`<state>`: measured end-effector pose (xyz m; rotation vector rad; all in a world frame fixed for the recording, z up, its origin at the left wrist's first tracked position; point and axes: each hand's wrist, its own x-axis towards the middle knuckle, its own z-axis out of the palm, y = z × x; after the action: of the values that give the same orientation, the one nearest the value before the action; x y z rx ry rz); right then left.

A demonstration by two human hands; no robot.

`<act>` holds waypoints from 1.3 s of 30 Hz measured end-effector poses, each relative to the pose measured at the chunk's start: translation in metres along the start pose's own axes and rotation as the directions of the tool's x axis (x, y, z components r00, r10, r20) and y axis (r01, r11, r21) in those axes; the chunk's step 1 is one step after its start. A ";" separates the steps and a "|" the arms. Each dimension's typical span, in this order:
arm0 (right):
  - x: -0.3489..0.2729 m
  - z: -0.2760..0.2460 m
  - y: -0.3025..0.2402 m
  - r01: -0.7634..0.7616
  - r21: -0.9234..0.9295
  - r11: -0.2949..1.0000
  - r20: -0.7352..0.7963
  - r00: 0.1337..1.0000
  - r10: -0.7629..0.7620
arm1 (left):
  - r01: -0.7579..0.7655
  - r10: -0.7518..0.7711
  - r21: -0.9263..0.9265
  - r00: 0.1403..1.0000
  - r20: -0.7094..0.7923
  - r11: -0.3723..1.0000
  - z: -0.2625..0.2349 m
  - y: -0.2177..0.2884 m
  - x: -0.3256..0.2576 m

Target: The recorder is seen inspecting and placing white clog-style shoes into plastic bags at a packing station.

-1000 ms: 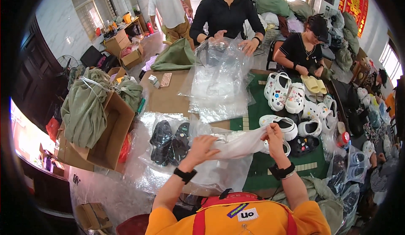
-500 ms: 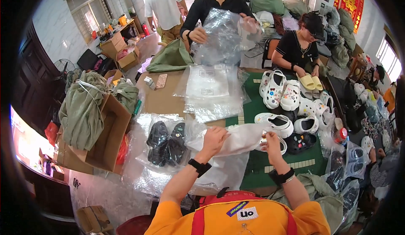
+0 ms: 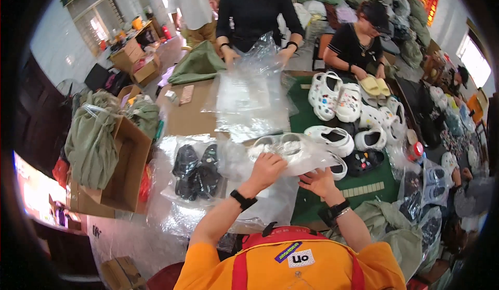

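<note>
In front of me lies a clear plastic bag (image 3: 311, 160) with a pair of pale clogs (image 3: 287, 143) showing through its far side. My left hand (image 3: 267, 169) has its fingers curled on the bag's near edge and grips it. My right hand (image 3: 319, 183) is by the bag's right end, palm up with fingers spread. Left of the bag, a pair of black clogs (image 3: 209, 171) rests in another clear bag. Close to the right end stand a loose white clog (image 3: 338, 140) and a black clog (image 3: 366, 161) with charms.
White clogs (image 3: 325, 100) with charms are heaped on the green mat (image 3: 306, 207). Across the table a co-worker in black handles stacked plastic bags (image 3: 249, 102); another, at right, holds yellow slippers (image 3: 374, 86). A cardboard box (image 3: 125, 160) with green sacking (image 3: 93, 144) stands left.
The bag has swung flatter, and the pale clogs now show inside it. My right hand has let go and spread its fingers. The co-worker opposite has lowered a plastic bag onto the stack.
</note>
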<state>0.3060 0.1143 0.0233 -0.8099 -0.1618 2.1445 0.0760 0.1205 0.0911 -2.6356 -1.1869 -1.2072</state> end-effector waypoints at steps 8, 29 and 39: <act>0.009 -0.018 0.020 -0.256 -0.165 0.953 0.001 0.966 0.259 | 0.322 -0.309 -0.140 0.945 0.102 0.936 0.023 -0.002 -0.083; -0.159 0.033 0.014 -0.078 -0.757 0.648 0.229 0.898 0.376 | 0.077 0.041 -0.541 0.978 0.204 0.837 -0.005 0.090 0.040; -0.212 -0.032 0.024 0.412 0.067 0.909 -0.034 0.911 -0.411 | -0.298 0.454 -0.680 0.889 0.057 0.669 0.117 0.182 0.100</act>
<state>0.4067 -0.0627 0.0939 -0.6839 -0.2221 1.7325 0.3092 0.0892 0.1260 -3.3440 -0.1312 -1.4613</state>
